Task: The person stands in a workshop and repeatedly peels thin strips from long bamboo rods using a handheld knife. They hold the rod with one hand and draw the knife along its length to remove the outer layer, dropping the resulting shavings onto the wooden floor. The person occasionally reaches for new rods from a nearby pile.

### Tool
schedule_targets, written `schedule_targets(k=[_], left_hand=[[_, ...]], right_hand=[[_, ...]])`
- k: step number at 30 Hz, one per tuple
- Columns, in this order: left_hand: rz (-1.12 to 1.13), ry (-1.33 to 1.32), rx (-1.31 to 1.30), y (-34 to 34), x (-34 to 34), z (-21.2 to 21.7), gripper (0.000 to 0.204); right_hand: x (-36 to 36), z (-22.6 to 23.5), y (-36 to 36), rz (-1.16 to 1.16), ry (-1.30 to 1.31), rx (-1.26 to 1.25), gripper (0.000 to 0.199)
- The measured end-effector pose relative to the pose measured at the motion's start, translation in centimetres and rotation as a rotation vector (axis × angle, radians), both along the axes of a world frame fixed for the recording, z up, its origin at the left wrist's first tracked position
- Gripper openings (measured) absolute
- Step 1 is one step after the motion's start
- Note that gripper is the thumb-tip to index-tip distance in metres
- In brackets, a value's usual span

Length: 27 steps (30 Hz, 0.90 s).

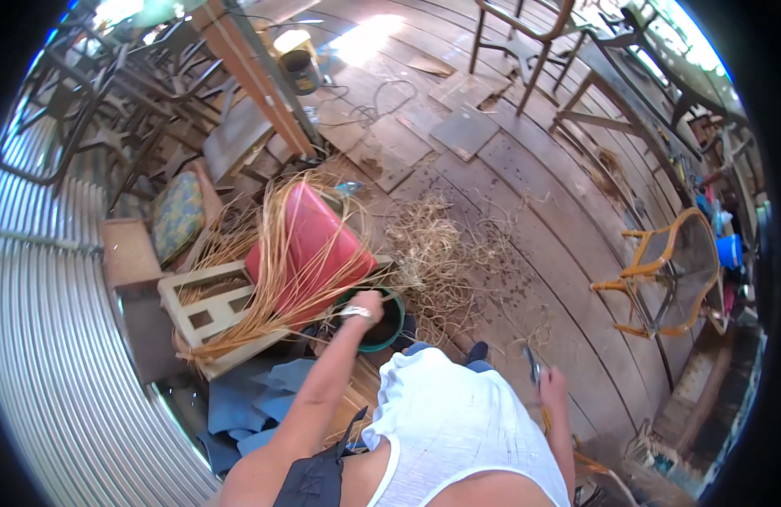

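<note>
My left hand [367, 306], with a pale band at its wrist, reaches over the green-rimmed bucket [402, 321] in front of me. Its fingers point down into the dark opening and are hidden. At my right side, my right hand [552, 387] is closed round a slim tool with a grey metal end [532, 365]; its exact kind is unclear. Long tan rattan strips [280, 253] drape over a red chair seat [329, 241] just beyond the bucket. A tangled heap of rattan scraps [428, 245] lies on the floor beside them.
A cream slotted block [213, 306] stands left of the bucket, with blue cloth [259, 401] near it. Corrugated metal [52, 338] lines the left. Stacked chair frames [111, 110] fill the far left. A rattan chair [673, 270] stands right. Loose boards [464, 131] lie ahead.
</note>
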<state>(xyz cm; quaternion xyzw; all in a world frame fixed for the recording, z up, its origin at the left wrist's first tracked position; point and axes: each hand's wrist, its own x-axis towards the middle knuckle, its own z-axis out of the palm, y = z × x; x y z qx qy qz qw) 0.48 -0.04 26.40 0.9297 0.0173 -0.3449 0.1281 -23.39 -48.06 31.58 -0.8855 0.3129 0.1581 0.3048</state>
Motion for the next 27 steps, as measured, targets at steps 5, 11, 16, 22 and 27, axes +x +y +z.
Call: schedule_targets(k=[5, 11, 16, 22, 27], left_hand=[[-0.248, 0.083, -0.75, -16.8, -5.6, 0.8, 0.019], [-0.332, -0.112, -0.801, -23.3, -8.4, 5.4, 0.021], [-0.515, 0.271, -0.751, -10.9, -10.8, 4.7, 0.036], [-0.39, 0.347, -0.047, 9.4, -11.5, 3.2, 0.03], [-0.325, 0.371, -0.069, -1.1, -8.0, -0.7, 0.034]], right_hand=[[14.1, 3.6, 6.9, 0.194, -0.245, 0.109, 0.031], [11.9, 0.0, 2.5, 0.448, -0.308, 0.029, 0.03], [1.7, -2.0, -12.4, 0.419, -0.146, -0.018, 0.028], [-13.7, -6.0, -45.6, -0.115, 0.059, -0.377, 0.029], [-5.5, -5.6, -38.8, -0.096, -0.177, -0.503, 0.032]])
